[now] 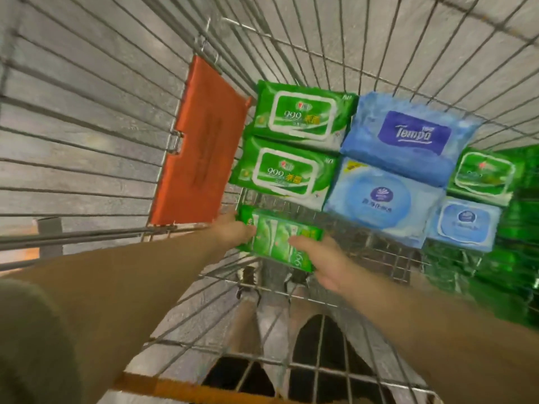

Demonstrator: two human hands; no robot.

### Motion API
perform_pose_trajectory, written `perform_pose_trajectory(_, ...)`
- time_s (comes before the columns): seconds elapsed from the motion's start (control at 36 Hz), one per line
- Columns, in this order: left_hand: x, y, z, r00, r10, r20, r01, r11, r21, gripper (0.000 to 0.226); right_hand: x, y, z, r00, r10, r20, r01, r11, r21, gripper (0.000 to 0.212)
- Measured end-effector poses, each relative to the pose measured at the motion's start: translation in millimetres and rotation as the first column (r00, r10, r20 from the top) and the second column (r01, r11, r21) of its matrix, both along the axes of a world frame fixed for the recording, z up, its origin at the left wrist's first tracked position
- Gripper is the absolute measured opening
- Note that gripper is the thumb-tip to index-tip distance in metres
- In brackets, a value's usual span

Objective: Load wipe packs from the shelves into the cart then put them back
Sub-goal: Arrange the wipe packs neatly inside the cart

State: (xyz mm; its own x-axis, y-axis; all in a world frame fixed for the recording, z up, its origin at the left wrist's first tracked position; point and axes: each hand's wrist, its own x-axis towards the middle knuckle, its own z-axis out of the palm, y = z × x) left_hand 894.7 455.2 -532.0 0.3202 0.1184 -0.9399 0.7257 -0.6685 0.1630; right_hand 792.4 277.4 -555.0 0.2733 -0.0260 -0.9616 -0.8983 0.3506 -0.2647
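Note:
I look down into a wire cart (344, 42). Both hands hold one green wipe pack (275, 237) low in the cart's near end: my left hand (233, 230) grips its left edge and my right hand (323, 262) holds its right side, thumb on top. Beyond it lie two green 999 packs, one (300, 116) behind the other (284, 173). To their right lie a blue Tempo pack (414, 138) and a light blue pack (382, 202). Further right sit another green pack (484, 174) and a small light blue pack (465, 224).
An orange child-seat flap (201, 144) leans against the cart's left wire wall. Dark green packaging (519, 252) fills the right side, blurred. Grey floor shows through the wires, and my shoes (320, 342) stand below the cart's near end.

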Motion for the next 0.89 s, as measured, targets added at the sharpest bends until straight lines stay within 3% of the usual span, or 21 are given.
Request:
perform_pose_trajectory(0.08, -2.7, 0.2, -18.9, 0.998, 0.001, 0.058, -0.004, 0.999, 0.053, 0.040, 3.3, 11.4, -15.2, 0.999, -0.041, -0.017, 0.040, 0.997, -0.068, 0.052)
perform_pose_trajectory(0.17, -1.2, -3.1, -27.8, 0.991, 0.005, 0.131, -0.013, 0.998, 0.062, 0.024, 9.7, 15.8, -20.3, 0.998, -0.054, -0.029, 0.050, 0.990, -0.133, 0.039)
perform_pose_trajectory(0.25, 0.1, -8.1, -32.9, 0.984, -0.078, 0.162, 0.063, 0.993, 0.097, 0.039, 15.2, 15.1, -19.8, 0.998, -0.055, -0.028, 0.049, 0.982, -0.183, 0.036)
perform_pose_trajectory(0.36, 0.1, -16.4, -28.2, 0.957, -0.238, 0.166, 0.198, 0.954, 0.224, 0.054, 19.8, 14.8, -12.5, 0.998, 0.068, -0.019, -0.070, 0.958, -0.276, 0.028)
perform_pose_trajectory(0.5, 0.7, -20.3, -6.1, 0.909, -0.398, 0.127, 0.353, 0.894, 0.276, 0.047, 24.9, 9.6, 5.6, 0.974, 0.212, -0.079, -0.226, 0.923, -0.312, 0.024)
perform_pose_trajectory(0.61, 4.3, -21.2, 22.1, 0.860, -0.509, 0.040, 0.477, 0.829, 0.292, 0.036, 24.2, 3.2, 29.4, 0.928, 0.354, -0.119, -0.373, 0.856, -0.358, 0.019)
perform_pose_trajectory(0.69, 8.6, -19.4, 48.7, 0.810, -0.584, 0.055, 0.547, 0.786, 0.288, 0.054, 26.4, -3.5, 54.0, 0.892, 0.434, -0.129, -0.448, 0.807, -0.385, 0.021)
perform_pose_trajectory(0.81, 14.5, -15.3, 90.3, 0.813, -0.565, 0.140, 0.530, 0.818, 0.225, 0.068, 28.2, -14.7, 88.9, 0.786, 0.607, -0.117, -0.593, 0.689, -0.417, 0.030)
perform_pose_trajectory(0.89, 17.4, -16.8, 123.7, 0.828, -0.534, 0.171, 0.498, 0.841, 0.213, 0.076, 28.7, -24.0, 117.3, 0.706, 0.701, -0.103, -0.662, 0.601, -0.448, 0.021)
